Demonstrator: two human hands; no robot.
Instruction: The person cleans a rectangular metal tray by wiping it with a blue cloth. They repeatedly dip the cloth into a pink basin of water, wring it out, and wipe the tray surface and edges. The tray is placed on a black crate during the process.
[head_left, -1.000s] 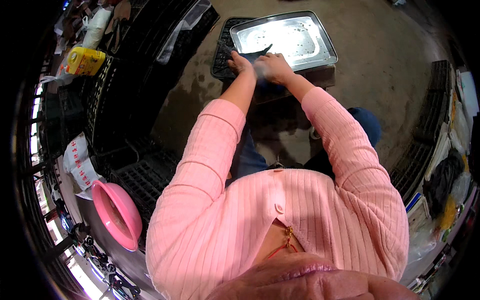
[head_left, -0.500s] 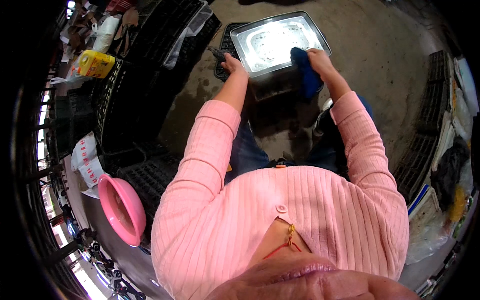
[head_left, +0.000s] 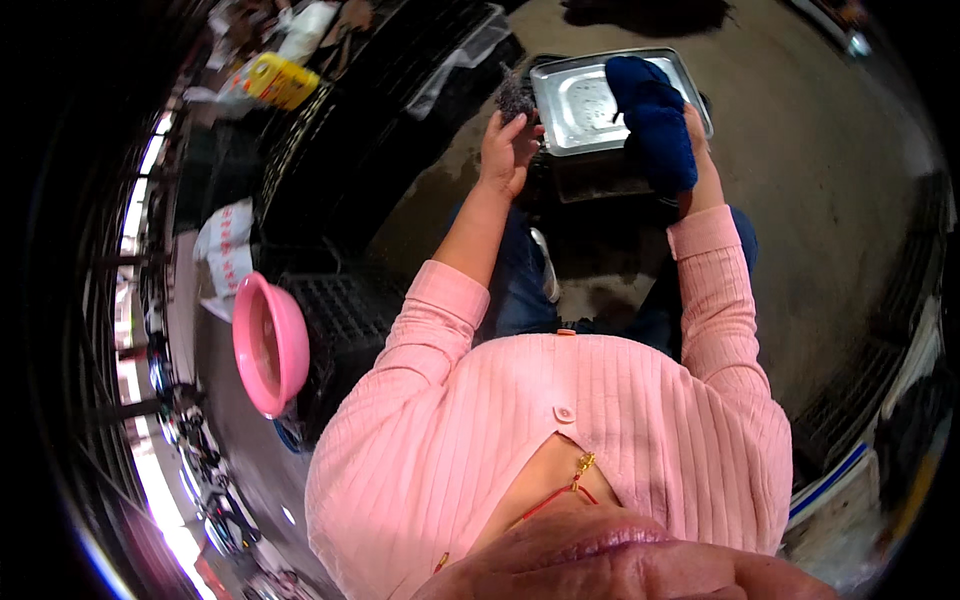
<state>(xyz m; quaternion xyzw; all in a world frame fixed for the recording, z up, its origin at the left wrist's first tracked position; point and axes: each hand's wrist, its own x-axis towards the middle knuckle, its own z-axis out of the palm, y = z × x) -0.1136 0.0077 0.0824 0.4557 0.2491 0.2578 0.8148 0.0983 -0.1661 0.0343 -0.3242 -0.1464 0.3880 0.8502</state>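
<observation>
A dark grey scourer (head_left: 515, 97), probably steel wool, is gripped at the fingertips of my left hand (head_left: 510, 155), just off the left edge of the metal tray. My right hand (head_left: 699, 140) is closed on a bunched dark blue cloth (head_left: 655, 120), held up over the tray's right side. The shallow rectangular metal tray (head_left: 566, 150) rests on a dark support in front of me, its inside shiny with dark specks. The cloth hides part of the tray and most of my right fingers.
Black plastic crates (head_left: 330, 150) are stacked on the left, with a yellow jug (head_left: 282, 82) on top. A pink basin (head_left: 290, 345) stands at the lower left. Plastic bags and white boards (head_left: 850, 490) lie at the right. My knees flank the tray's support.
My left hand has turned and come up beside the tray, showing the scourer more. The right hand has lifted the cloth over the tray. The whole view has shifted.
</observation>
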